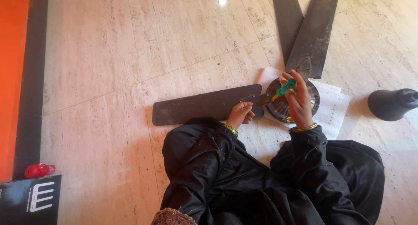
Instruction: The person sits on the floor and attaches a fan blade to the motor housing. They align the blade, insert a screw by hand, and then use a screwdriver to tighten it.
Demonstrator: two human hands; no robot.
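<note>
A ceiling fan motor hub (278, 104) lies on a white paper sheet (334, 111) on the tiled floor. One dark, dusty fan blade (200, 106) stretches left from the hub. My left hand (241, 114) pinches the blade's metal bracket where it meets the hub. My right hand (298, 96) grips a green-handled screwdriver (285, 87), its tip pointing down-left at the bracket. Both wrists wear gold bangles and black sleeves.
Two loose dark fan blades (305, 29) lie beyond the hub. A dark cone-shaped fan cover (391, 104) rests at the right. At the lower left sit a red tool handle (38, 170) and a black box (29, 200). An orange and black strip (17, 77) lines the left edge.
</note>
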